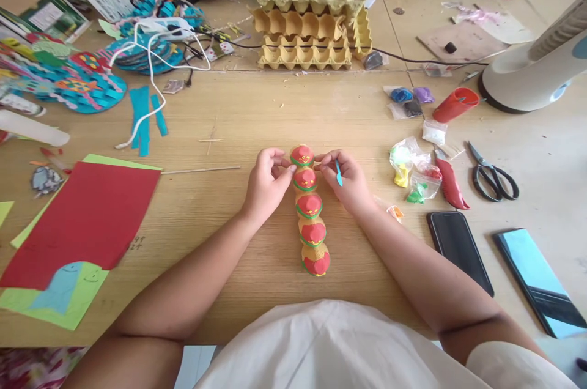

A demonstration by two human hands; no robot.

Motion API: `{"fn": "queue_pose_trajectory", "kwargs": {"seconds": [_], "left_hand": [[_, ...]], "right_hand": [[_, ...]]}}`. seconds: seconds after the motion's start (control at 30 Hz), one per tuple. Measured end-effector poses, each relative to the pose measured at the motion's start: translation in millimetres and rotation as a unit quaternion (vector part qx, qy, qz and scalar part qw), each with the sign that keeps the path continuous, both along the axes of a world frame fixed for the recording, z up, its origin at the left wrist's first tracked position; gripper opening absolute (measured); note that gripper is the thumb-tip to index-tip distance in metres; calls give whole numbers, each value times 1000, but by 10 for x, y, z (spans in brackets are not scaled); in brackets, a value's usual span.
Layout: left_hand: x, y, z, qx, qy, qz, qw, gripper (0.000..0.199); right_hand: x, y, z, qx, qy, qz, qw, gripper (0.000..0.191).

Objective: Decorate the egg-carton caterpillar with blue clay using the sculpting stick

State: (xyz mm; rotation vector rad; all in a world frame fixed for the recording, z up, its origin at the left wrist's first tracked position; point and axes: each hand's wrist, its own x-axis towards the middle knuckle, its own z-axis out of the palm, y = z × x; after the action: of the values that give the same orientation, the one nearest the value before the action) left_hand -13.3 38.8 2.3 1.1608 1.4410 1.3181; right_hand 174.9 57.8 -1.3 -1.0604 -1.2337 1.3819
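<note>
A strip of egg-carton cups lies lengthwise in front of me, its cups capped with red clay and edged with green and yellow; the far ones show little faces. My left hand is closed at the strip's far left side, thumb and fingertips against the farthest cups. Across from it, my right hand is closed around a small blue plastic clay tool, its fingertips at the right side of the farthest cup. Whatever lies between those right fingertips is too small to make out.
Right of my arm lie bagged clay, a red utility knife, scissors and two phones. Red paper and a thin stick lie left. Egg cartons stand behind, crossed by a black cable; a white appliance stands far right.
</note>
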Motion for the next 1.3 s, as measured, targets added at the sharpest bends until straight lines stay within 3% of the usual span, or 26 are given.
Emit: {"fn": "queue_pose_trajectory", "kwargs": {"seconds": [0.27,0.5,0.67,0.87,0.93,1.0,1.07,1.13,1.2,1.23,1.3], "left_hand": [[-25,15,-26,-10,22,-12,1000,29],[-65,-9,-39,-7,187,-33,982,27],[-84,-14,-45,64,210,-2,976,22],[-53,-15,-36,124,206,32,970,10],[-39,-22,-30,148,213,36,965,9],[-28,-39,-8,167,215,38,961,9],[-23,-67,40,181,207,39,961,9],[-23,-101,111,196,193,39,960,10],[-24,-137,192,212,188,42,958,12],[-24,-152,231,219,189,43,956,12],[-19,-178,299,224,197,44,954,13]], "right_hand": [[28,50,-93,7,-72,-2,997,16],[45,40,-41,28,-149,-26,988,10],[66,-72,268,145,-136,-160,967,18],[237,-122,720,184,-53,-206,960,43],[390,-122,903,192,-77,-171,963,44],[594,-146,1066,195,-176,-87,961,44],[824,-204,1154,197,-315,17,928,37],[1042,-289,1125,197,-472,79,856,22],[1210,-381,991,166,-607,86,772,14],[1265,-424,901,149,-646,86,744,14],[1312,-495,720,105,-684,87,717,24]]}}
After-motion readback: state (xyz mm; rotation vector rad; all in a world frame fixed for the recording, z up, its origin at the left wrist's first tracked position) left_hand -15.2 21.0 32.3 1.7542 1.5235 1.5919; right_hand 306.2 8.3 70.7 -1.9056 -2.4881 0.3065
